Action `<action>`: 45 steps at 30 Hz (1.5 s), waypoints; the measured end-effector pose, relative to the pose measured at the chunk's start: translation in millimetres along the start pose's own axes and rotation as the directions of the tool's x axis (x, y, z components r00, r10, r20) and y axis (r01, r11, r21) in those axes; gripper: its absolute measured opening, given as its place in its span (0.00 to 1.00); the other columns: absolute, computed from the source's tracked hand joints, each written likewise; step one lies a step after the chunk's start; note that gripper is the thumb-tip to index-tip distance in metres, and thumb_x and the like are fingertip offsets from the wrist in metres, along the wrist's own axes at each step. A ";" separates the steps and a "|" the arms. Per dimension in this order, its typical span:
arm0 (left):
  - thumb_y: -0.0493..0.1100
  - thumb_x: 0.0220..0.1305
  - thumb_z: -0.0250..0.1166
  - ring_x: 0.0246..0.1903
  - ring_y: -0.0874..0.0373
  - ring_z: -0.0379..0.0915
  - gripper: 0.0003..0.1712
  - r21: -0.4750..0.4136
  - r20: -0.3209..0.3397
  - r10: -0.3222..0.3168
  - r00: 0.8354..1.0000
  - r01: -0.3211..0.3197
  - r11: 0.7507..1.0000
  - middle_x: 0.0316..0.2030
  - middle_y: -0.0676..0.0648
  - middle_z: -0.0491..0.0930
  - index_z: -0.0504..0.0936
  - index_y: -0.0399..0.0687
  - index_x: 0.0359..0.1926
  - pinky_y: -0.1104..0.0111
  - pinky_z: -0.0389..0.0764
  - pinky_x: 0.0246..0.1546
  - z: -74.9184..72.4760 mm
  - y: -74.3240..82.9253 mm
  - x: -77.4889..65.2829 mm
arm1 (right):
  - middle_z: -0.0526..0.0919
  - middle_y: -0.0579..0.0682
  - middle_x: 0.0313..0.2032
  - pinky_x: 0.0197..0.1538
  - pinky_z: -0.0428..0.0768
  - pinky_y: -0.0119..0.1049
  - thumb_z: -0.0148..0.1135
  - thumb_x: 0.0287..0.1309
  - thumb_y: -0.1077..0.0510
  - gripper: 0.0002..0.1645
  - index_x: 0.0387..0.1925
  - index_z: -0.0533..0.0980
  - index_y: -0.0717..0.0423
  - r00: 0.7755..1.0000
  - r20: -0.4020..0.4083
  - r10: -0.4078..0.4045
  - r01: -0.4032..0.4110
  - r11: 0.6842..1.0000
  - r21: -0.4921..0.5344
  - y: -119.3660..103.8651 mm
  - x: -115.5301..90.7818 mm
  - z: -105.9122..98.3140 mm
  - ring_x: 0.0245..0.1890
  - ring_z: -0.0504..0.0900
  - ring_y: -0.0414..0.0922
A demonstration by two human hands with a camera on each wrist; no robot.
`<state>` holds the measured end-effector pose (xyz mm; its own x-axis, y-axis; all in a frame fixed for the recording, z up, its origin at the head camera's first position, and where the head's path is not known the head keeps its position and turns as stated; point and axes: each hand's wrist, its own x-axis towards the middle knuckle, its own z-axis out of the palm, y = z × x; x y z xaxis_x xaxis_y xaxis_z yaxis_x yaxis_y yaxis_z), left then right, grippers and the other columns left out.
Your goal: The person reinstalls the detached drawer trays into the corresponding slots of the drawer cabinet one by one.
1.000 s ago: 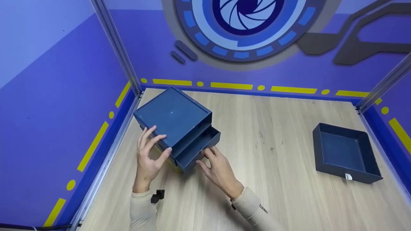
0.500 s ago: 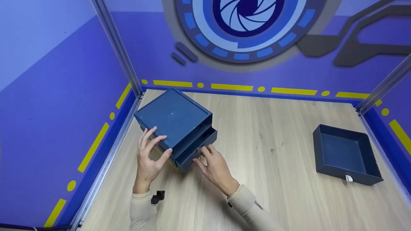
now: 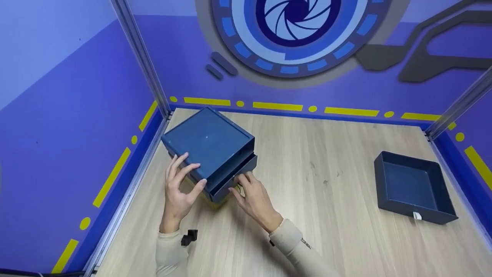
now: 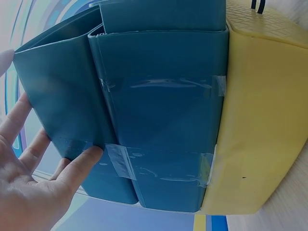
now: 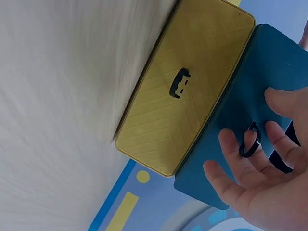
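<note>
A drawer cabinet [image 3: 207, 138] stands at the left of the table, with dark blue tiers above a yellow bottom drawer [image 5: 185, 91]. Its top slot gapes at the front. Below that slot, a blue drawer [image 3: 236, 176] juts out slightly. My left hand [image 3: 180, 192] steadies the cabinet, fingers spread over the top's edge and thumb near the front corner. At the blue drawer's front, my right hand [image 3: 253, 200] has a finger in the black loop handle [image 5: 250, 139], with other fingertips close to the panel [image 5: 207, 180].
Another dark blue drawer [image 3: 415, 215], with a white tab on its front, lies open-side up at the table's right. Clear tape [image 4: 163, 178] crosses the cabinet's side. Printed panels and metal posts [image 3: 142, 57] border the wooden table [image 3: 307, 154].
The blue drawer has slid further into the cabinet, and my right hand has travelled up and left with it. My left hand has kept its place.
</note>
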<state>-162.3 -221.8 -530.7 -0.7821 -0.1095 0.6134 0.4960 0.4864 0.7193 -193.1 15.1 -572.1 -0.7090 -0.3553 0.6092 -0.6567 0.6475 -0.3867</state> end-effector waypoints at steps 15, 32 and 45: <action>0.40 0.57 0.77 0.82 0.31 0.48 0.25 0.003 0.012 -0.026 1.000 0.026 1.000 0.76 0.39 0.71 0.89 0.52 0.57 0.22 0.47 0.74 -2.3 0.5 -0.6 | 0.80 0.52 0.41 0.30 0.81 0.38 0.74 0.67 0.51 0.16 0.46 0.78 0.55 0.999 0.042 0.023 -0.023 1.000 0.009 -2.3 10.7 8.3 0.27 0.77 0.42; 0.39 0.56 0.77 0.80 0.28 0.50 0.24 -0.001 0.004 -0.015 1.000 0.015 1.000 0.75 0.37 0.71 0.89 0.51 0.57 0.23 0.46 0.74 0.4 0.4 -0.2 | 0.85 0.50 0.46 0.49 0.87 0.41 0.71 0.70 0.50 0.12 0.45 0.83 0.54 0.986 0.127 0.112 -0.134 0.974 0.185 4.9 9.1 -12.0 0.44 0.87 0.45; 0.38 0.57 0.76 0.81 0.31 0.49 0.24 -0.029 -0.007 -0.008 1.000 0.007 1.000 0.75 0.38 0.71 0.89 0.50 0.57 0.24 0.47 0.74 0.6 0.6 0.4 | 0.86 0.55 0.52 0.50 0.88 0.47 0.74 0.67 0.51 0.17 0.51 0.81 0.55 0.972 0.084 0.218 -0.227 0.967 0.116 40.2 -4.3 -42.6 0.46 0.89 0.54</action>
<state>-162.6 -221.0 -530.2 -0.7834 -0.1188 0.6101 0.5010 0.4602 0.7330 -205.5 71.5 -560.7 -0.8541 -0.2606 0.4500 -0.5039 0.6285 -0.5925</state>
